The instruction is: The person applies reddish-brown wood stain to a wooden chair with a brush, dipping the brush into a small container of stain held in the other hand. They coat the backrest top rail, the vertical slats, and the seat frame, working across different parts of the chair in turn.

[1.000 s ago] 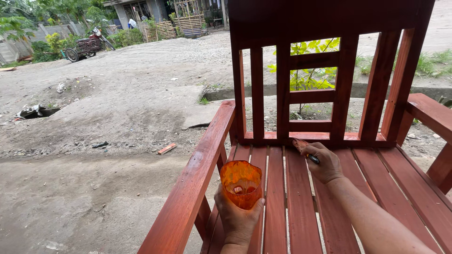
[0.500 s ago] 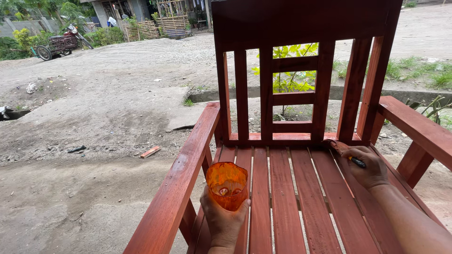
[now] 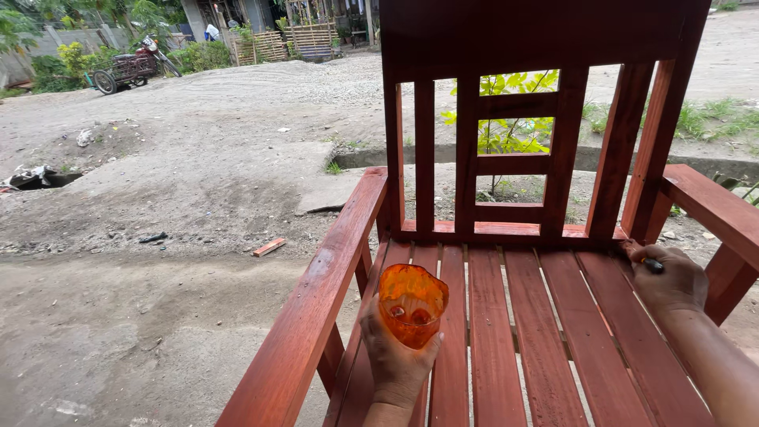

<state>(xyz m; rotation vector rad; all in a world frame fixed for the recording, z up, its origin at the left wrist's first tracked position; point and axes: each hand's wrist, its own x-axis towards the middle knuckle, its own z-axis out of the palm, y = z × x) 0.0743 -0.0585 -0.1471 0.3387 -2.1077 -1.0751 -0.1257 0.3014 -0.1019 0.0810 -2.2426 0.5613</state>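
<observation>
orange cup (image 3: 412,304), red-brown chair (image 3: 490,332), grey ground (image 3: 158,316).

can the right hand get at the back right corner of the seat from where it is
Probably yes. The right hand already rests at the back right corner of the chair seat, with a small dark tool in its fingers pointing into the corner. Nothing lies between them; the left hand holds the orange cup well clear.

We're looking out over an open village yard beside a dirt road (image 3: 237,119): a red-stained wooden chair (image 3: 514,237) is standing outdoors on bare ground, a parked motor tricycle (image 3: 126,67) is waiting by bamboo fencing (image 3: 308,39), and greenery is showing beyond.
</observation>
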